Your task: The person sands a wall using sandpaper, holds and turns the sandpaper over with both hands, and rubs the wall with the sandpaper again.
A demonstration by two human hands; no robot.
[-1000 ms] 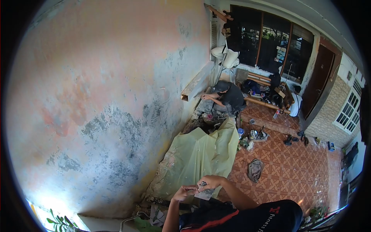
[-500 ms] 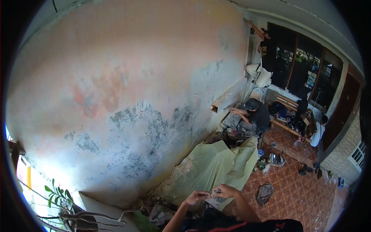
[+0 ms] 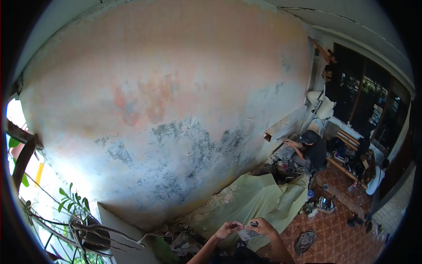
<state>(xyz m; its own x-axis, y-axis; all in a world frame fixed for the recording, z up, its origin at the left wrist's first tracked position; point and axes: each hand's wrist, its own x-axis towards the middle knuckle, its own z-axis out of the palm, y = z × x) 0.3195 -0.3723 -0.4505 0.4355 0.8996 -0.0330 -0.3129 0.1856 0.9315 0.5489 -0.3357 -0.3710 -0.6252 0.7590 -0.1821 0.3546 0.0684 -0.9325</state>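
Low in the view, my right hand [image 3: 265, 226] is closed around what looks like a scraper, with a short dark handle and a flat greyish blade [image 3: 249, 234] that points down and left. My left hand [image 3: 227, 229] is beside it, its fingers pinched together near the blade's upper edge. Whatever is between those fingertips is too small to make out. Both hands are above a pale green sheet [image 3: 246, 198] spread along the foot of the wall. The wall [image 3: 176, 101] has faded pink and white paint with dark, flaking patches.
A crouching person [image 3: 313, 149] works by the wall at right; another person [image 3: 329, 79] reaches up behind. A third person [image 3: 376, 179] is by a wooden bench [image 3: 340, 169]. A bag [image 3: 305, 242] lies on the tiled floor [image 3: 325, 229]. A potted plant [image 3: 94, 235] has bare branches at lower left.
The view has turned left, so the wall and people appear further right. My left hand has shifted slightly right and down in view; the right hand still holds the scraper.
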